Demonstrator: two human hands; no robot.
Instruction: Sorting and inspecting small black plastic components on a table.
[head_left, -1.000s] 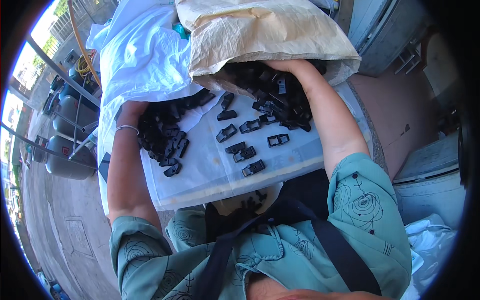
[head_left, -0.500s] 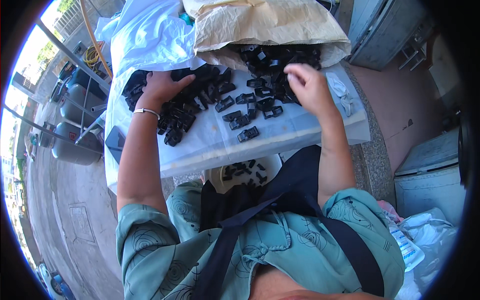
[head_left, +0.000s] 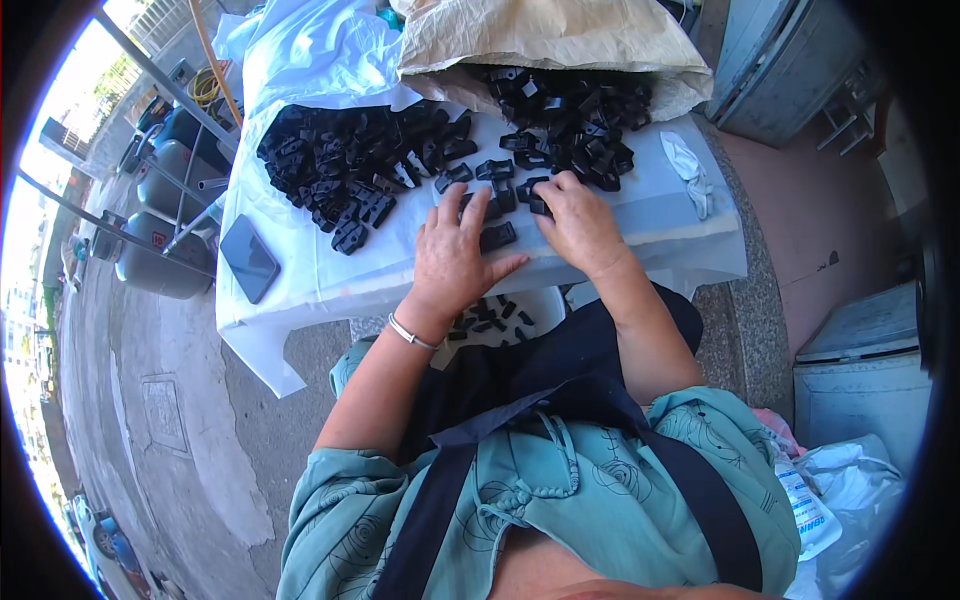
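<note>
Both hands are over the middle of a plastic-covered table (head_left: pixel 320 285). My left hand (head_left: pixel 450 250) has its fingers spread and its thumb out to the side, resting among a few loose black plastic clips. One black clip (head_left: pixel 497 236) shows just right of its fingers. My right hand (head_left: pixel 580 225) is bent with its fingertips around another black clip (head_left: pixel 535 192), which they partly hide. Beyond the left hand lies a large heap of black clips (head_left: pixel 330 160). A second heap (head_left: pixel 575 120) spills from the mouth of a brown paper sack (head_left: pixel 560 40).
A dark phone (head_left: pixel 248 260) lies at the table's left edge, a white glove (head_left: pixel 687 170) at the right. White plastic sheeting (head_left: pixel 320 60) covers the far left. Below the near edge, a pale tub (head_left: pixel 548 308) holds several small black pieces. Grey tanks (head_left: pixel 160 255) stand left.
My left hand has come off the left heap, moving right and nearer to the loose clips. My right hand has moved down and left from the sack's heap onto a clip.
</note>
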